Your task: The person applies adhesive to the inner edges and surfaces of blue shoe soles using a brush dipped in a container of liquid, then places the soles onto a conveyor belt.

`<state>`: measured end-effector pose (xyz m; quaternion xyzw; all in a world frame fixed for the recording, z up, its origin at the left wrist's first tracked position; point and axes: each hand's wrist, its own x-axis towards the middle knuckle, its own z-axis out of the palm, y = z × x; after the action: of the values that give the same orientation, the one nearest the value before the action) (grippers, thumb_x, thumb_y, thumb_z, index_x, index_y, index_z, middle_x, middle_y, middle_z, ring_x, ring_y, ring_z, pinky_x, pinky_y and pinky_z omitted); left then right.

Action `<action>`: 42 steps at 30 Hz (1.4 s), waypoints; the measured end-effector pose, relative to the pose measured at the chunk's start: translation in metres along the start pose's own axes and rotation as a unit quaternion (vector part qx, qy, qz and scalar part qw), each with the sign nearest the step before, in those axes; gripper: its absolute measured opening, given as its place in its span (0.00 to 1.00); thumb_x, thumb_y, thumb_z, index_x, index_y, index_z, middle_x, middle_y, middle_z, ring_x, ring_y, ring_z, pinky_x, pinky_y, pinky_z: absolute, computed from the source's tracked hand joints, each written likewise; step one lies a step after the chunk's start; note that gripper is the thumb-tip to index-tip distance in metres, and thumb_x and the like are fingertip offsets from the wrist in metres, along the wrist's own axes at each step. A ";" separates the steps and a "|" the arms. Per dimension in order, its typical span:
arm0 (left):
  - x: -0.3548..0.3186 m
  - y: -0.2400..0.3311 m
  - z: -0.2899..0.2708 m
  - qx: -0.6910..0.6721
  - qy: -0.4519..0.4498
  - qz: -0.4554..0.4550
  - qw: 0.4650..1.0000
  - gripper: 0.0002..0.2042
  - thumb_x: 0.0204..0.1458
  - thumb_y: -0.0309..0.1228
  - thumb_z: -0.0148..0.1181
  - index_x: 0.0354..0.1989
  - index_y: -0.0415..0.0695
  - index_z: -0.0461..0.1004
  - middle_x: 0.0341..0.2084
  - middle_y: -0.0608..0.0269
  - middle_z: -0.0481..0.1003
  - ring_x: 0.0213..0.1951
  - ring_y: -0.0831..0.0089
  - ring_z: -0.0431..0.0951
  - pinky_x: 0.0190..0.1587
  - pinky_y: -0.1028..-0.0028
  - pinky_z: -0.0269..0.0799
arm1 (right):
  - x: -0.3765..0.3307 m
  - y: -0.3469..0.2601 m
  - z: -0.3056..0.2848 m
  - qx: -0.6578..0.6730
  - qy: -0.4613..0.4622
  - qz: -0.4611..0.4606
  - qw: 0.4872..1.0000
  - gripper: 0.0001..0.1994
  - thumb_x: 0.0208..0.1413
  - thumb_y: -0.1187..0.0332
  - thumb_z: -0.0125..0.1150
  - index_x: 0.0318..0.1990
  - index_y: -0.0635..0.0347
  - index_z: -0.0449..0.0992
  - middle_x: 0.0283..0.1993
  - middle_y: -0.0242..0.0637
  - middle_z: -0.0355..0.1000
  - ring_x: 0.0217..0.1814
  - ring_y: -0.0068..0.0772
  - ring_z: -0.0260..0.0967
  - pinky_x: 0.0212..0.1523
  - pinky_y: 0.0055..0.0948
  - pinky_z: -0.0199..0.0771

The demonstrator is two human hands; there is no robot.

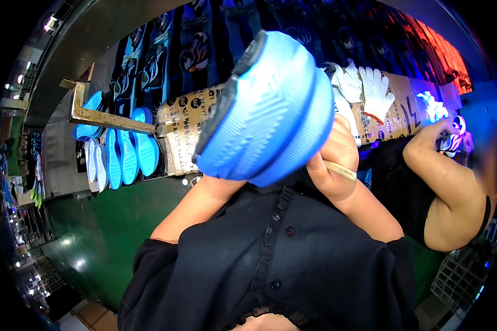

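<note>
A large bright-blue shoe sole [270, 105] with ribbed, grooved sides is held up very near the camera. Dark, rough-looking material, perhaps a shoe upper, runs along its left edge. My left hand [225, 186] grips it from below and behind, fingers hidden by the sole. At its right side my right hand [339, 149] is closed, with the end of a pale, wooden-looking handle [341, 170] sticking out below the thumb. The rest of that tool is out of sight behind the sole.
Several blue and white soles [128, 157] stand at the left beside a wooden bar [113, 120]. White gloves [376, 94] lie on brown cardboard [188, 124]. Dark shoes [154, 66] fill the racks beyond. A co-worker's arm [439, 165] reaches in at the right.
</note>
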<state>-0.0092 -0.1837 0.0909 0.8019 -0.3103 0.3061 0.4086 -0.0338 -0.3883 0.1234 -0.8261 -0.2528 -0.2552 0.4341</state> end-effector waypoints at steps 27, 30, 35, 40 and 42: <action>0.004 0.002 -0.017 -0.180 0.053 -0.294 0.937 0.28 0.43 0.20 0.60 0.54 0.35 0.55 0.45 0.52 0.67 0.45 0.67 0.71 0.50 0.70 0.65 | -0.019 0.013 -0.033 0.033 0.152 0.107 0.982 0.13 0.54 0.76 0.49 0.18 0.62 0.74 0.18 0.35 0.70 0.24 0.33 0.65 0.33 0.29 0.64; 0.035 0.015 -0.036 -0.310 0.003 -0.325 0.893 0.30 0.44 0.26 0.58 0.57 0.35 0.54 0.49 0.51 0.66 0.49 0.65 0.70 0.54 0.67 0.63 | -0.035 0.024 -0.040 0.047 0.194 0.141 0.970 0.14 0.55 0.74 0.49 0.18 0.62 0.74 0.18 0.34 0.70 0.24 0.32 0.65 0.35 0.29 0.63; 0.088 0.059 -0.028 -0.480 -0.190 -0.431 0.740 0.37 0.39 0.32 0.64 0.58 0.34 0.53 0.42 0.50 0.70 0.32 0.69 0.75 0.28 0.75 0.70 | -0.060 0.038 -0.058 0.050 0.218 0.166 0.960 0.14 0.55 0.74 0.49 0.18 0.62 0.74 0.17 0.35 0.69 0.22 0.35 0.65 0.34 0.31 0.63; 0.204 0.088 0.075 -0.549 -0.351 -0.267 0.711 0.32 0.43 0.31 0.62 0.56 0.34 0.55 0.31 0.55 0.73 0.16 0.75 0.74 0.14 0.80 0.70 | -0.087 0.051 -0.077 0.050 0.243 0.246 0.937 0.14 0.56 0.73 0.49 0.19 0.63 0.74 0.18 0.36 0.68 0.23 0.35 0.65 0.31 0.33 0.62; 0.269 0.099 0.114 -0.664 -0.380 -0.225 0.603 0.22 0.49 0.31 0.60 0.50 0.35 0.62 0.31 0.57 0.73 0.24 0.75 0.77 0.24 0.81 0.74 | -0.085 0.049 -0.083 0.052 0.258 0.222 0.939 0.15 0.57 0.72 0.49 0.18 0.63 0.73 0.18 0.35 0.69 0.23 0.34 0.65 0.33 0.32 0.63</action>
<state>0.1111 -0.3932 0.2829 0.3985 -0.3653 -0.4180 0.7301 -0.0825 -0.4995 0.0806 -0.7430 0.0445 -0.3434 0.5727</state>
